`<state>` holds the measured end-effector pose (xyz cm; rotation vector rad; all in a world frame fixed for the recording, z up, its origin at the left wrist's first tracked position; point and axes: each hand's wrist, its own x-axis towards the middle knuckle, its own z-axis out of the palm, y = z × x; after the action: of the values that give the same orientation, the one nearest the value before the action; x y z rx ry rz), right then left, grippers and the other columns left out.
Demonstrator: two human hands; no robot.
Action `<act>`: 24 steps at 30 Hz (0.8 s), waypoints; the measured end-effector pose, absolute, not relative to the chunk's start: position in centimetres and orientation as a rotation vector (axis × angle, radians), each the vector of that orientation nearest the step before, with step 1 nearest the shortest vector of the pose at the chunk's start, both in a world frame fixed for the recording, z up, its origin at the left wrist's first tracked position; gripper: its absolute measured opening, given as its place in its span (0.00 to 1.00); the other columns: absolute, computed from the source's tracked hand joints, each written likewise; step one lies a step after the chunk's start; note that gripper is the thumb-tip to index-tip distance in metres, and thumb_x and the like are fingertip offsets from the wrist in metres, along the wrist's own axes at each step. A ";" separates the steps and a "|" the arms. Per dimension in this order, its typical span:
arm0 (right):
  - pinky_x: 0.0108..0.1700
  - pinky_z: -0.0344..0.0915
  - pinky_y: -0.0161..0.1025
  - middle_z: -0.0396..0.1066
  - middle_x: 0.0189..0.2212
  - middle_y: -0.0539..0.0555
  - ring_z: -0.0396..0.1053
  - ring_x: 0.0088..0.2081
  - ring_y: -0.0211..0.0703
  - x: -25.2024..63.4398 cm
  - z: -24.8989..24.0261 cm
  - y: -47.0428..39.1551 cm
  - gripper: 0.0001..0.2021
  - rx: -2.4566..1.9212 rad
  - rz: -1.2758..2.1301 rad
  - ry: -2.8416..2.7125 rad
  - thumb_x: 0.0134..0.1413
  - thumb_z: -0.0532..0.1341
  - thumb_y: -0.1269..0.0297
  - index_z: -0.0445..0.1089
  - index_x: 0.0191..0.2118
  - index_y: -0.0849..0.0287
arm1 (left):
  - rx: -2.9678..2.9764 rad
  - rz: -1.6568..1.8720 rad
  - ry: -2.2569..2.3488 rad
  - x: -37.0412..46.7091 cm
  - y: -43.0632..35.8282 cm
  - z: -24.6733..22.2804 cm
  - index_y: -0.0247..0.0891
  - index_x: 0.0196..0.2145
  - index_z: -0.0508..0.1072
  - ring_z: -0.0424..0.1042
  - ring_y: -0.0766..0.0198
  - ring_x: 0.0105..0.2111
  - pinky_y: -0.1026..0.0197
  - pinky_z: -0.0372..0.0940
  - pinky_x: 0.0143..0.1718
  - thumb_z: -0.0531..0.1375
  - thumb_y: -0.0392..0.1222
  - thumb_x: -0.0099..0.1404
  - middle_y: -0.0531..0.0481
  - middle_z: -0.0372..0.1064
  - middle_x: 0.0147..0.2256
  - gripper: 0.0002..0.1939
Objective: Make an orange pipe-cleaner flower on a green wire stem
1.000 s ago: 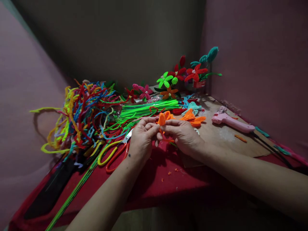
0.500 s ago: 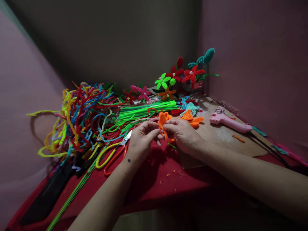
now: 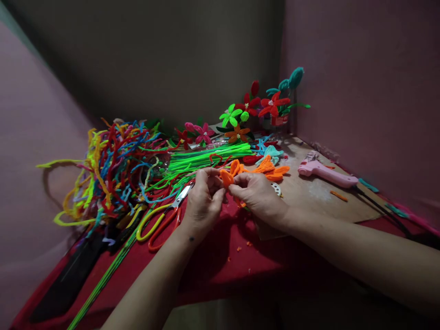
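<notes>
An orange pipe-cleaner petal sits between my hands, above the front part of the table. My left hand pinches it from the left, thumb and fingers closed. From the right, my right hand grips its lower part between thumb and fingertips. Where exactly the fingers meet the petal is partly hidden. Just behind lie more orange looped petals on the cardboard. Scissors with yellow and red handles lie beside my left wrist.
Loose coloured pipe cleaners heap at left, beside a green bundle. Finished flowers stand at the back. A pink glue gun rests on cardboard at right. Orange scraps dot the red cloth.
The orange petal has tipped from upright toward the left and lower. My left hand has turned and moved slightly right; a white round thing now shows behind my right hand.
</notes>
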<state>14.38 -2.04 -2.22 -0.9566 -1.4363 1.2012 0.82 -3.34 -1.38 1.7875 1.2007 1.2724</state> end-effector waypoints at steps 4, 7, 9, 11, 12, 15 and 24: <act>0.21 0.47 0.33 0.57 0.14 0.45 0.53 0.18 0.30 14.5 -2.2 -2.1 0.10 -0.925 1.256 -1.435 0.45 0.57 0.67 0.61 0.18 0.61 | 1.637 1.173 1.129 0.3 -3.1 -0.2 0.39 0.39 0.60 0.64 0.70 0.19 0.68 0.58 0.16 0.61 0.36 0.53 0.57 0.63 0.25 0.16; 0.19 0.47 0.32 0.56 0.13 0.44 0.52 0.16 0.30 14.5 -2.0 -2.2 0.08 -0.913 1.379 -1.380 0.42 0.56 0.71 0.59 0.17 0.61 | 1.615 1.151 1.115 -0.2 -2.9 0.7 0.37 0.42 0.66 0.59 0.73 0.17 0.69 0.55 0.16 0.61 0.40 0.55 0.57 0.62 0.23 0.16; 0.19 0.48 0.31 0.56 0.13 0.44 0.52 0.16 0.29 14.4 -2.0 -2.3 0.07 -0.930 1.426 -1.380 0.40 0.56 0.73 0.60 0.17 0.61 | 1.634 1.123 1.131 -0.3 -2.9 1.0 0.37 0.40 0.70 0.55 0.74 0.16 0.69 0.52 0.16 0.60 0.41 0.56 0.57 0.60 0.21 0.13; 0.18 0.49 0.31 0.57 0.13 0.45 0.53 0.16 0.29 14.4 -2.0 -2.3 0.06 -0.930 1.448 -1.401 0.39 0.56 0.74 0.62 0.17 0.62 | 1.668 1.074 1.189 -0.3 -2.9 1.1 0.35 0.34 0.73 0.53 0.74 0.16 0.69 0.49 0.16 0.60 0.41 0.56 0.57 0.58 0.18 0.09; 0.18 0.49 0.31 0.58 0.13 0.45 0.53 0.16 0.29 14.4 -2.1 -2.3 0.06 -0.922 1.456 -1.411 0.39 0.56 0.74 0.62 0.17 0.62 | 1.688 1.058 1.227 -0.3 -3.0 1.1 0.35 0.30 0.73 0.53 0.74 0.15 0.69 0.48 0.17 0.60 0.41 0.56 0.58 0.57 0.17 0.07; 0.18 0.51 0.31 0.60 0.13 0.47 0.55 0.16 0.30 14.2 -2.4 -2.2 0.05 -0.895 1.466 -1.394 0.38 0.56 0.74 0.64 0.18 0.61 | 1.777 1.044 1.319 -0.3 -3.1 1.2 0.36 0.24 0.70 0.52 0.73 0.16 0.68 0.48 0.17 0.59 0.42 0.56 0.58 0.55 0.15 0.07; 0.19 0.53 0.31 0.62 0.14 0.47 0.56 0.16 0.30 14.1 -2.3 -2.4 0.05 -0.885 1.452 -1.313 0.38 0.57 0.73 0.65 0.17 0.62 | 2.205 1.144 1.459 -0.5 -2.7 0.4 0.38 0.24 0.71 0.60 0.68 0.21 0.67 0.54 0.24 0.58 0.40 0.57 0.54 0.64 0.19 0.06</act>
<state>14.13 -2.42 -2.30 -0.8849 -1.3126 1.4523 -0.55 -2.73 0.42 2.2050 1.4593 1.1443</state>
